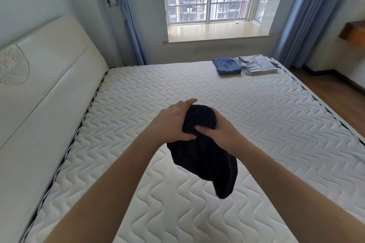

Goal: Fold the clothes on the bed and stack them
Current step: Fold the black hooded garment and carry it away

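A black garment [205, 156] hangs bunched above the middle of the white quilted mattress [266, 108]. My left hand [173, 122] grips its upper part from the left, thumb across the cloth. From the right, my right hand [217, 134] holds the same bunch, its fingers hidden behind the fabric. The lower end of the garment dangles free toward me. At the far right corner of the bed lie a folded blue denim piece [227, 66] and, touching it on the right, a folded grey garment [256, 64].
A cream headboard [45, 77] runs along the left side. Behind the bed are a window with a sill [213, 31] and blue curtains [300, 15]. Wooden floor [331, 84] and a wooden shelf [353, 33] lie to the right.
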Motion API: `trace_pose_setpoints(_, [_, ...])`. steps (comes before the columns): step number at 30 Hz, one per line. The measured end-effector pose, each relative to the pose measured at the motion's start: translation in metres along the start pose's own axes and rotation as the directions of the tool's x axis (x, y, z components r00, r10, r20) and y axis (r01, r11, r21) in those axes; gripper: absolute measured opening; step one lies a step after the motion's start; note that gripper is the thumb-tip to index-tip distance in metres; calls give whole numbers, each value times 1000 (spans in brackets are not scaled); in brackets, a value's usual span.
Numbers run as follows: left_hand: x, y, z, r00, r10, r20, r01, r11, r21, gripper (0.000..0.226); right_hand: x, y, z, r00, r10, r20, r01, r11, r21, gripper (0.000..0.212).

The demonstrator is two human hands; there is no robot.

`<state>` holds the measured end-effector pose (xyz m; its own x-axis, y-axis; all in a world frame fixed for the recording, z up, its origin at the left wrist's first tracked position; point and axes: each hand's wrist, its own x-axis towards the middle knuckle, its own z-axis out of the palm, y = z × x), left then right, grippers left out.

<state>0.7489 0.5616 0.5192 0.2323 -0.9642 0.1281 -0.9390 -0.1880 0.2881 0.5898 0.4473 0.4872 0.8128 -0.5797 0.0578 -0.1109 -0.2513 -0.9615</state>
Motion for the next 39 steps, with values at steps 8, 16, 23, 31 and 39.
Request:
trace_pose_setpoints(8, [5,11,17,985,12,169,-16,1000,23,64,-6,11,-8,998,59,-30,-63,988,-143,43])
trace_pose_setpoints(16, [2,3,12,962,33,272,-6,995,-98,66,-8,17,-12,993,44,-113,-64,982,-179,36])
trace_pose_setpoints(23, [-1,-4,12,946,-63,317,133,970,-203,33,-5,24,-17,994,41,-99,-50,995,-83,43])
trace_pose_setpoints(31, [7,13,-5,948,-32,315,141,934,-329,22,-25,86,-56,961,275,-17,-273,959,74,27])
trace_pose_setpoints(39, [26,44,-39,961,47,272,49,940,-338,27,-42,157,-57,817,576,-18,-563,804,190,61])
